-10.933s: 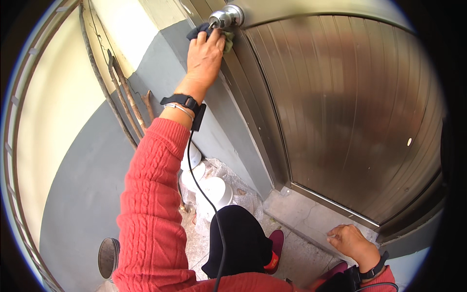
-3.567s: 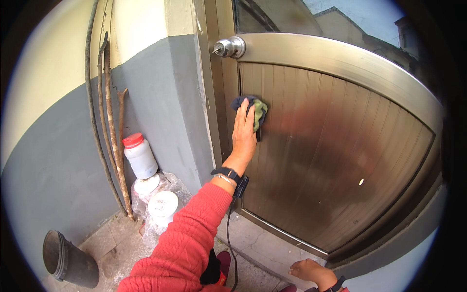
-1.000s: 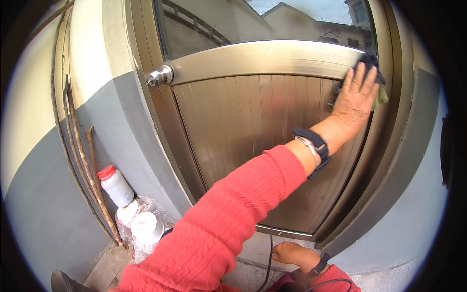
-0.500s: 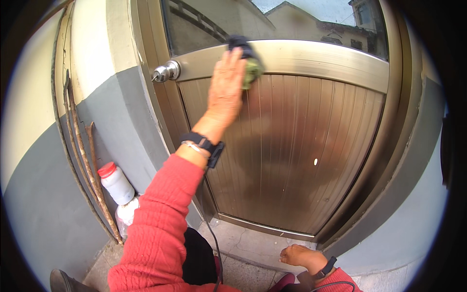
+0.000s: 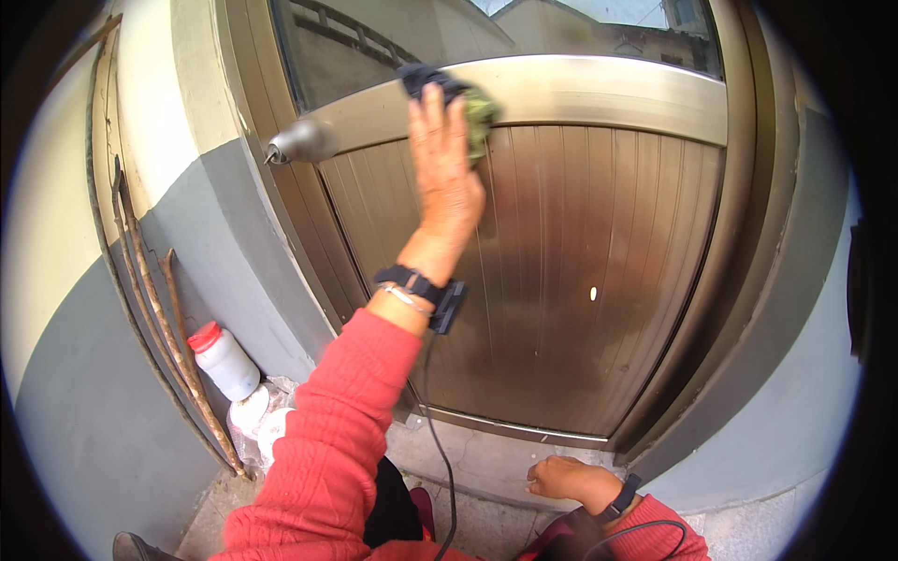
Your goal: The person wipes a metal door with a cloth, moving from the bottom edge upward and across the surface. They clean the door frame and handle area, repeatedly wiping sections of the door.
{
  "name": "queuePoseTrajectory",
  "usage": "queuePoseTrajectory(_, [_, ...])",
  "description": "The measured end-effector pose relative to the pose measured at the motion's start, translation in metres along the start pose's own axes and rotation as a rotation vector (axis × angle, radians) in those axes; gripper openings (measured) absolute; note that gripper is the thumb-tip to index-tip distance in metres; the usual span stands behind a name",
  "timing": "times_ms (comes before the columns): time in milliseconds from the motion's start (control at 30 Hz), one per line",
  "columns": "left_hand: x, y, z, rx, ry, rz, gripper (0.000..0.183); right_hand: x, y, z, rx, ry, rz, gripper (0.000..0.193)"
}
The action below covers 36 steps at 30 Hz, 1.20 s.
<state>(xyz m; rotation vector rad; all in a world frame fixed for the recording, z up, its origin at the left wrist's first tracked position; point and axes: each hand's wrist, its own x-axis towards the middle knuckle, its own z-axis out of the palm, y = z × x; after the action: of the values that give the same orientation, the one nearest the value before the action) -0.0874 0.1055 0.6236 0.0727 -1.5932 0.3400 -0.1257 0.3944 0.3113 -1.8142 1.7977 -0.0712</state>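
Observation:
My left hand [image 5: 447, 173] lies over a dark blue and green cloth [image 5: 479, 114], pressing it with extended fingers against the metal door's [image 5: 599, 224] middle rail. The cloth sticks out above and to the right of my fingers, touching the top of the grooved lower panel. To its left is the round silver doorknob [image 5: 297, 142], apart from my hand. Low at the right, in front of the door's foot, my right hand [image 5: 572, 481] hangs with curled fingers. I see nothing in it, and it touches nothing.
Several long sticks [image 5: 150, 280] lean on the grey and cream wall at left. Beside them a white jar with a red lid [image 5: 224, 361] rests above a clear plastic bag with white things [image 5: 264, 416]. A thin black cable [image 5: 433, 411] hangs from my left wrist.
My left wrist has swung to the right and the forearm stands more upright, with the cloth still against the rail. The whole view has shifted a little; my right hand stays low with fingers curled.

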Motion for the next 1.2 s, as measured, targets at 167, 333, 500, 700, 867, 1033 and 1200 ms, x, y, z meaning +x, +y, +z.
queuePoseTrajectory(167, [0.030,0.090,0.038,-0.138,-0.123,0.145,0.070,0.001,-0.007,-0.003,0.011,0.002,0.003,0.035])
queuePoseTrajectory(333, [0.018,0.135,0.052,-0.219,-0.208,0.470,0.047,0.004,-0.012,-0.009,-0.001,0.022,0.023,0.034])
queuePoseTrajectory(500, [-0.015,0.081,0.028,-0.120,-0.347,0.421,0.043,0.000,-0.008,-0.010,0.000,0.043,0.030,0.034])
queuePoseTrajectory(700, [-0.049,-0.030,-0.035,0.089,-0.285,0.229,0.054,-0.006,-0.001,-0.004,0.024,-0.007,0.085,0.034])
queuePoseTrajectory(867, [-0.074,-0.105,-0.089,0.256,-0.370,-0.158,0.069,-0.007,0.001,-0.001,0.039,0.012,0.077,0.034])
queuePoseTrajectory(1033, [-0.085,-0.105,-0.087,0.050,-0.198,-0.501,0.091,-0.007,0.008,0.006,0.022,0.010,0.025,0.035])
queuePoseTrajectory(1200, [-0.075,-0.002,-0.014,-0.077,-0.087,-0.104,0.091,-0.006,0.010,0.011,0.034,0.074,0.000,0.035])
